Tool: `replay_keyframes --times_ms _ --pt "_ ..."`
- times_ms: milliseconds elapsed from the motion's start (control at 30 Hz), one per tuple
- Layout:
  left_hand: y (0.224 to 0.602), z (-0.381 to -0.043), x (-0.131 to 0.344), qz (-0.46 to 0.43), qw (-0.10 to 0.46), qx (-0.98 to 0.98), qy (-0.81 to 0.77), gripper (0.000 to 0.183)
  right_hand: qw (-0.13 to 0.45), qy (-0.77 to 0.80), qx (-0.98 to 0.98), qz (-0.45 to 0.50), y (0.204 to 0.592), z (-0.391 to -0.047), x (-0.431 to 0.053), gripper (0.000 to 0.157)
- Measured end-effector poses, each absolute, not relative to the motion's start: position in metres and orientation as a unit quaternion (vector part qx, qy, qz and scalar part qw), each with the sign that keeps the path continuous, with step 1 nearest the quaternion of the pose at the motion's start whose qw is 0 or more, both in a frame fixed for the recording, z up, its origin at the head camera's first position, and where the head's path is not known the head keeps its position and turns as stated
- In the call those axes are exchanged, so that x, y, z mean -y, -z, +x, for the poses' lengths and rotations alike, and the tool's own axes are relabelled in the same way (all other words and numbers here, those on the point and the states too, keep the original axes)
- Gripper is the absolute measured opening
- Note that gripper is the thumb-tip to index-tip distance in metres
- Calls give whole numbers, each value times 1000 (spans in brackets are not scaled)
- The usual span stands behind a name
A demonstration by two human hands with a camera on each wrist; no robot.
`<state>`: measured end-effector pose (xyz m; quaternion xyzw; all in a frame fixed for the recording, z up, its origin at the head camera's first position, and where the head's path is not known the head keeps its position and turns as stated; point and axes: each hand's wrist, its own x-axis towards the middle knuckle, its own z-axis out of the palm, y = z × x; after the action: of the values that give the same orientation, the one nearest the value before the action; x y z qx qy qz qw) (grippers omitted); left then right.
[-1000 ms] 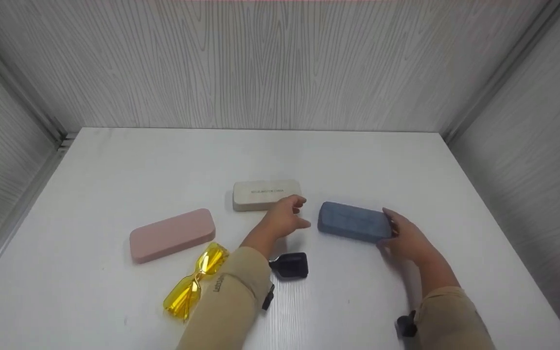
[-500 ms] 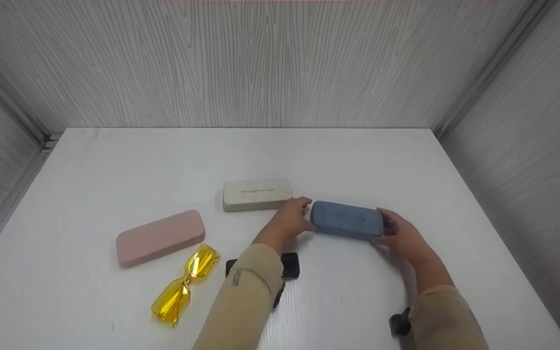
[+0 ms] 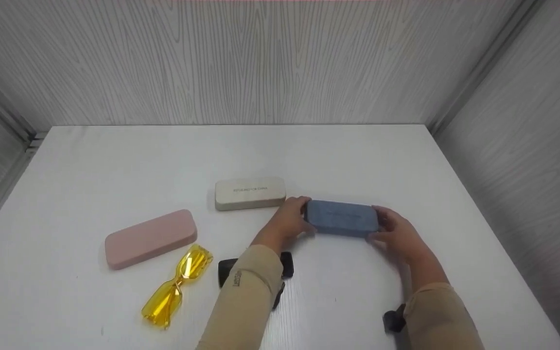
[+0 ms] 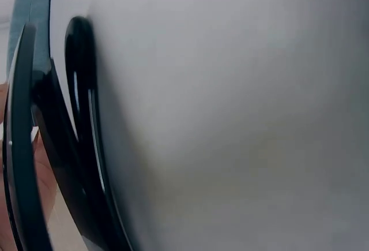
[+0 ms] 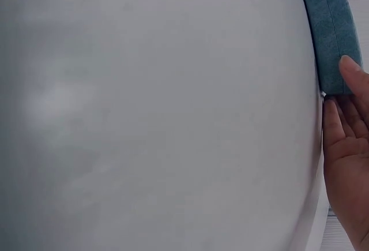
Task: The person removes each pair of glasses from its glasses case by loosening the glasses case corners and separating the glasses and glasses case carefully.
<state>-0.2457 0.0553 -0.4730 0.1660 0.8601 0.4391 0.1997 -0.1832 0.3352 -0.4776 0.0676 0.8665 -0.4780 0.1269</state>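
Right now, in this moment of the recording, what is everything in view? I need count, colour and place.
blue case: 1, blue, between both hands
cream case: 1, cream, left of blue
pink case: 1, pink, far left
yellow glasses: 1, yellow, nearer than pink
black glasses: 1, black, partly behind left sleeve
table: 1, white, beneath
panels: 3, grey, back and sides
wrist devices: 2, black, at the sleeves
sleeves: 2, beige, forearms
left hand: 1, bare, blue's left end
right hand: 1, bare, blue's right end

Rightmost case point(image 3: 342, 217) between left hand point(image 3: 288, 219) and right hand point(image 3: 397, 236) — glasses point(image 3: 170, 295) before leftmost case point(image 3: 151, 239).
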Motion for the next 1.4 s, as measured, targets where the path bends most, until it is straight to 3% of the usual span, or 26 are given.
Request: replay_keyframes --times_ms 400,967,1400 --pt "470 -244 -48 117 236 -806 -530 74 135 501 -852 75 471 -184 -329 72" --pt "449 -253 -4 107 187 -809 -547 76 115 530 -840 18 439 -203 -301 69" --pt "447 -234 31 73 179 -799 -570 75 139 550 -823 2 441 -210 -263 67"
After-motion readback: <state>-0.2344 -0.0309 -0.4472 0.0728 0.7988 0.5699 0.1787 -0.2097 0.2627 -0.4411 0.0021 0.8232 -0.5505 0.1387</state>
